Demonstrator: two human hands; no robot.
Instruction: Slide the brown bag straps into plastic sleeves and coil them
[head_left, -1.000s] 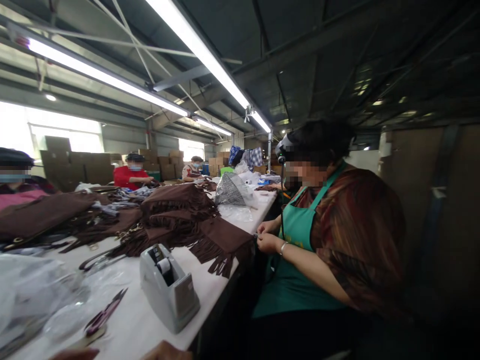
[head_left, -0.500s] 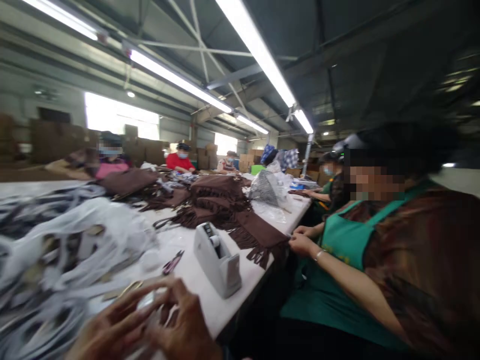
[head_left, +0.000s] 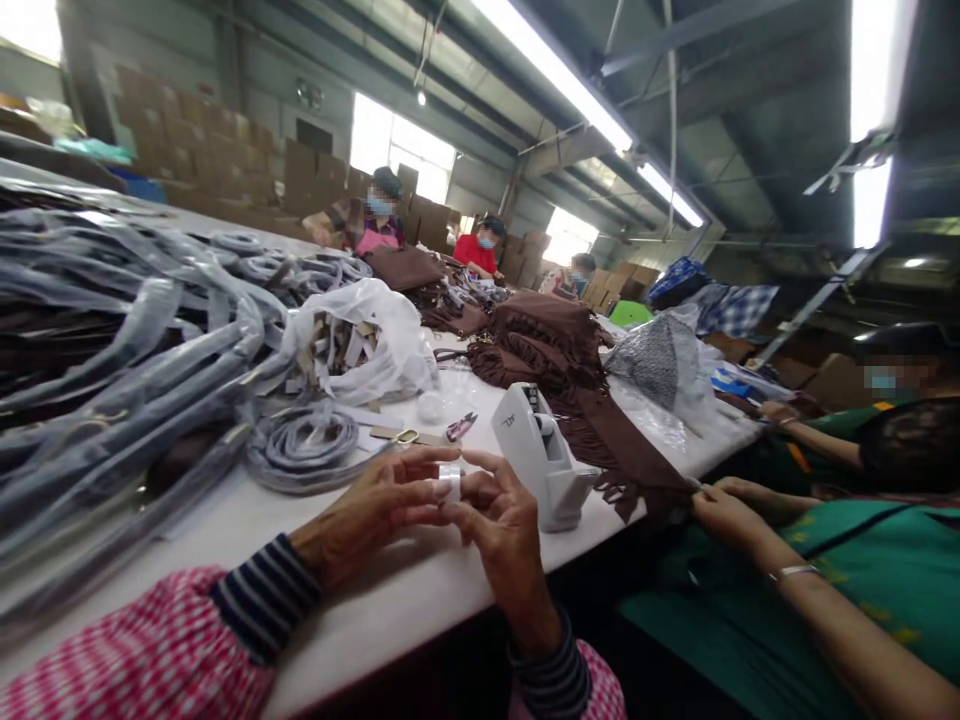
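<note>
The fingers of the left hand (head_left: pixel 379 510) and right hand (head_left: pixel 499 525) pinch a small clear tape roll (head_left: pixel 450 482) between them above the white worktop (head_left: pixel 390 590), the grey tape dispenser (head_left: pixel 541 465) just right of them and purple-handled snips (head_left: pixel 460 428) beyond.

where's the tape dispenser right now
In the head view, right of centre: the tape dispenser stands on the white table, just beyond the right hand, beside brown fringed fabric.
</note>
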